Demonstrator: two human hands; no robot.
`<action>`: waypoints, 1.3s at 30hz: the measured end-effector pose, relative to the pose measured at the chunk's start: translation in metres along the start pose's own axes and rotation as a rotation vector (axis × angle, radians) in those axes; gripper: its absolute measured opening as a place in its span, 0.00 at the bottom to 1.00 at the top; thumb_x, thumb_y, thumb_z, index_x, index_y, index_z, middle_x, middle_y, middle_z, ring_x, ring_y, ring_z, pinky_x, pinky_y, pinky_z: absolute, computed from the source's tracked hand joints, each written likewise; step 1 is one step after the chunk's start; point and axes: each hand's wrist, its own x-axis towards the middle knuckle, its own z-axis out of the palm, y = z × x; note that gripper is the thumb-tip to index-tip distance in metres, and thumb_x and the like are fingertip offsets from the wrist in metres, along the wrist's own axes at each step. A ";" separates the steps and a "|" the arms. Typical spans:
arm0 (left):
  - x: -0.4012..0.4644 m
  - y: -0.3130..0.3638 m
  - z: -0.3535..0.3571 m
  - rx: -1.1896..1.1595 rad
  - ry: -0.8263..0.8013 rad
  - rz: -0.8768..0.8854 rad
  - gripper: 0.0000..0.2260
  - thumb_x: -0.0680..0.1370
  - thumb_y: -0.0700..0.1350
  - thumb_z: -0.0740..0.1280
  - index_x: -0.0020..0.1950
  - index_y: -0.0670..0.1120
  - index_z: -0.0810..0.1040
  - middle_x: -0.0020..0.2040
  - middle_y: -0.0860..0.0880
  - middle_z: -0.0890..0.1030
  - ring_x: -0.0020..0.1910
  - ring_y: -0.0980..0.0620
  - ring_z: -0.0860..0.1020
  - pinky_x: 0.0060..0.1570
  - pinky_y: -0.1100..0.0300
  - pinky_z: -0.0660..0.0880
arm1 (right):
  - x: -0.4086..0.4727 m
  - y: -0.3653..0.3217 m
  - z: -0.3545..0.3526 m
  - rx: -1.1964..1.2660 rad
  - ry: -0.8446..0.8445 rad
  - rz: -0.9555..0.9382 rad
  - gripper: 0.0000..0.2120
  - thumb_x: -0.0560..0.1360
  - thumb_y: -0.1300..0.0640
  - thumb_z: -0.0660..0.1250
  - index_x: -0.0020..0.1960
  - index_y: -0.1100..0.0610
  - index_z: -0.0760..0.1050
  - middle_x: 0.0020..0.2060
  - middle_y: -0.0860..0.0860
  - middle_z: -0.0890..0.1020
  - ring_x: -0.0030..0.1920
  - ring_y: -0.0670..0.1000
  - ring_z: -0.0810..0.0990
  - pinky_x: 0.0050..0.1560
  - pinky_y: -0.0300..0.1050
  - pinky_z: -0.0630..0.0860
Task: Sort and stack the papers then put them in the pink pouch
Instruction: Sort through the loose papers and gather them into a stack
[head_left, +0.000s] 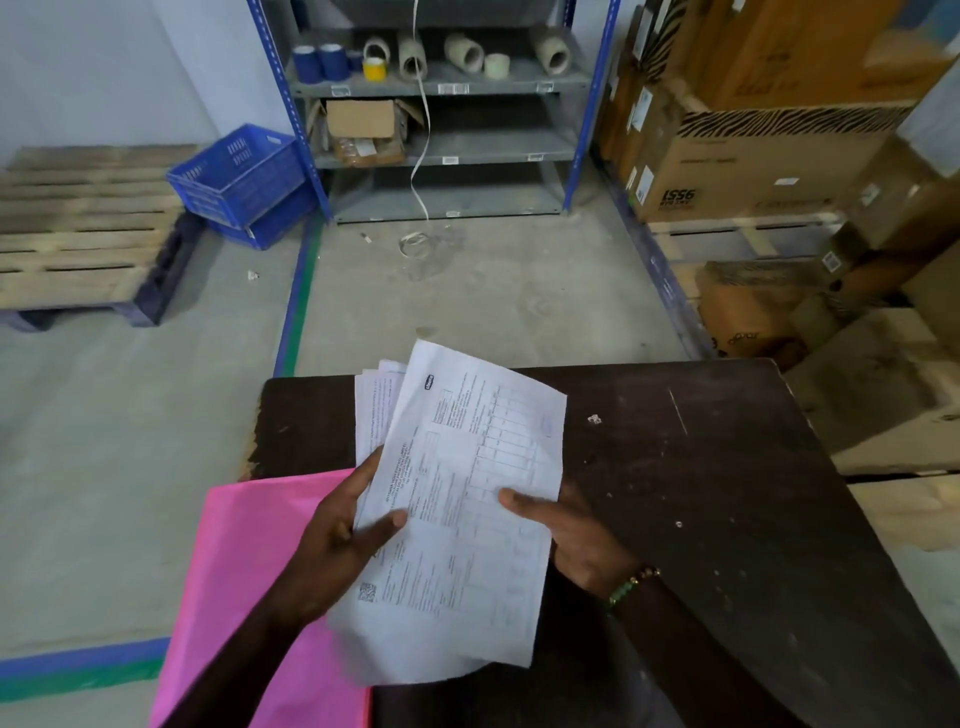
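Plainly, in the head view the person holds a loose sheaf of papers (457, 499) over the near edge of a dark table (701, 493). The left hand (343, 540) pinches the sheaf at its nine o'clock edge, thumb on the printed face and fingers behind; the right hand (566, 540) closes on the three o'clock edge, thumb on top. The top sheet is skewed, and other sheets fan out behind it toward eleven o'clock, so the stack looks not yet squared. The pink pouch (249, 571) lies at the papers' seven o'clock, partly under the left forearm and hanging over the table's near corner. The sheets seem thin, light and limp; they would probably slide over one another and crease if squeezed. Holding both long edges and tapping a short edge on the table looks like the safest way to align them
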 end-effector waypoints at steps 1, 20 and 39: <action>0.001 0.002 0.001 0.000 -0.006 0.003 0.29 0.80 0.37 0.68 0.78 0.54 0.65 0.70 0.54 0.79 0.67 0.51 0.80 0.60 0.48 0.81 | 0.000 -0.007 0.003 -0.014 0.007 -0.043 0.19 0.77 0.69 0.73 0.67 0.64 0.80 0.64 0.62 0.84 0.65 0.65 0.83 0.68 0.65 0.77; 0.014 0.067 0.002 -0.068 -0.061 0.123 0.36 0.77 0.31 0.69 0.79 0.55 0.62 0.70 0.47 0.78 0.66 0.43 0.80 0.55 0.40 0.82 | -0.009 -0.039 0.005 -0.007 0.094 -0.262 0.47 0.74 0.66 0.77 0.84 0.47 0.56 0.67 0.56 0.83 0.67 0.61 0.82 0.62 0.61 0.82; 0.039 0.041 0.036 -0.020 0.027 0.295 0.13 0.75 0.32 0.73 0.58 0.42 0.85 0.61 0.53 0.85 0.63 0.53 0.82 0.58 0.58 0.81 | -0.016 -0.081 -0.023 -0.542 0.191 -0.837 0.09 0.72 0.67 0.76 0.51 0.63 0.87 0.48 0.45 0.90 0.51 0.44 0.89 0.54 0.37 0.83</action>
